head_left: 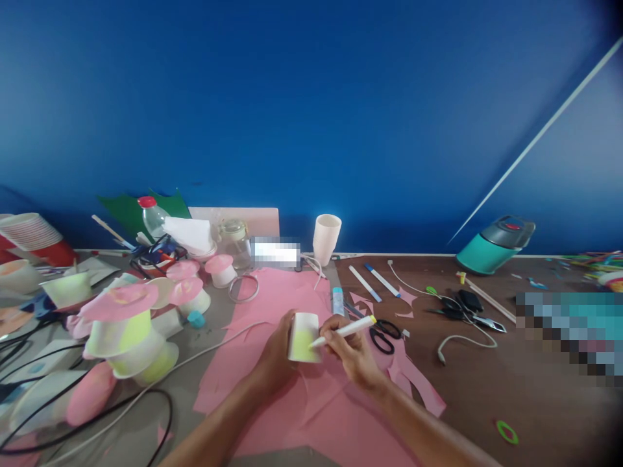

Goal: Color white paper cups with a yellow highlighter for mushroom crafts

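Blue wall (292, 130) backs a cluttered desk (540, 415) where a white cup (304, 327), partly yellow, meets the tip of a marker (351, 327).
Closed around the cup's left side, the left hand (276, 349) steadies it above pink paper (263, 415), seemingly to present its coloured face to the tip; the right hand (349, 353) pinches the marker near its lower end, likely for control.

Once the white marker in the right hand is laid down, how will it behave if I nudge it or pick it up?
The white marker looks straight in the right hand, so it's probably stiff. Its slim, rounded-looking barrel would likely roll if nudged. The smooth-looking surface might slip slightly in the grip.
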A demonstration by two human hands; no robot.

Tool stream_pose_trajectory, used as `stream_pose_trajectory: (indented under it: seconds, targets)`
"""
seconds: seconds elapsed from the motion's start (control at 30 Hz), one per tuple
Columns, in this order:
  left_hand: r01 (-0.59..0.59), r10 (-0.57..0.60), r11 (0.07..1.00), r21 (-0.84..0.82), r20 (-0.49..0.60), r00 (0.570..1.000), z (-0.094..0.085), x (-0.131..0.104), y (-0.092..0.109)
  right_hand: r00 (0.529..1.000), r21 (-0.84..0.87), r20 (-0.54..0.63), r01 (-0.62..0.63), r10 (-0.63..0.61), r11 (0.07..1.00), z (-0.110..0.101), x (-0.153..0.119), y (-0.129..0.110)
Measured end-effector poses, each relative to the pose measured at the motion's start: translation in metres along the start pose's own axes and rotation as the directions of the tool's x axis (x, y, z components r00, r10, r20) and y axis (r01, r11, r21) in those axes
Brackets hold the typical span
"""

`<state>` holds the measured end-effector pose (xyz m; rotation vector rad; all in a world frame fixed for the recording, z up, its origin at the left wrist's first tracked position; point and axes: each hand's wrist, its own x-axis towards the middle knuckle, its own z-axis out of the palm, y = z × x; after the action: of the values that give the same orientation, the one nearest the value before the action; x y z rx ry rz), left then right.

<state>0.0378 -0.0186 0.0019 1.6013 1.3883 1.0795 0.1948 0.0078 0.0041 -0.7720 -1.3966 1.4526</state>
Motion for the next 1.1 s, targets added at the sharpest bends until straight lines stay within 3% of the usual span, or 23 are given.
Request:
stream_pose_trajectory:
  seconds: [0.13, 0.37, 0.53, 0.8, 1.0, 1.1]
  targets:
    - [-0.005, 0.005, 1.000, 0.031, 0.009, 1.000, 0.000, 0.001, 0.000, 0.993, -0.123, 0.069, 0.102, -0.094, 0.987, 0.002, -0.004, 0.002]
    - [-0.013, 0.013, 0.998, 0.067, -0.005, 1.000, 0.000, 0.001, -0.006, 0.951, -0.412, 0.209, 0.298, -0.228, 0.861, 0.003, -0.006, -0.005]
    - [-0.003, 0.004, 0.993, 0.118, -0.005, 1.000, 0.000, 0.001, -0.012, 0.939, -0.467, 0.268, 0.324, -0.218, 0.822, 0.007, -0.007, -0.012]
    - [-0.026, 0.024, 0.996, 0.083, 0.019, 1.000, 0.000, 0.000, -0.011, 0.978, -0.333, 0.120, 0.202, -0.172, 0.921, 0.003, -0.007, 0.000]
    - [-0.028, 0.030, 0.993, 0.114, -0.014, 0.999, 0.000, 0.001, -0.012, 0.951, -0.434, 0.233, 0.287, -0.202, 0.854, 0.006, -0.009, -0.005]
    - [-0.034, 0.035, 0.995, 0.096, -0.010, 0.999, 0.000, 0.001, -0.015, 0.977, -0.326, 0.127, 0.204, -0.171, 0.923, 0.005, -0.008, 0.000]
